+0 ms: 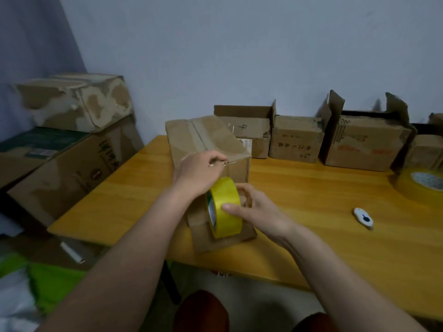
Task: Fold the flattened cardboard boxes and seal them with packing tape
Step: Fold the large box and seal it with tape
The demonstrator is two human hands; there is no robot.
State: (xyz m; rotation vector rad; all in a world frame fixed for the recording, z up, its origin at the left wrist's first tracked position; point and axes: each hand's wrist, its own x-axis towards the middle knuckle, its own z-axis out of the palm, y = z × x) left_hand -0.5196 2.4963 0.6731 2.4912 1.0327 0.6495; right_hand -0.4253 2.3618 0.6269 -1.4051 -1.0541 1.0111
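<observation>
Here the box [208, 144] runs lengthwise away; hands [257, 209] grip tape roll [224, 207].

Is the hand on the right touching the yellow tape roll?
Touching. The head view shows the right hand gripping the yellow tape roll, its thumb lying across the roll's outer face with no gap.

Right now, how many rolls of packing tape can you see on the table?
2. A yellow roll held in the right hand against the box, and a larger roll lying flat at the table's far right. Others may be hidden.
</observation>
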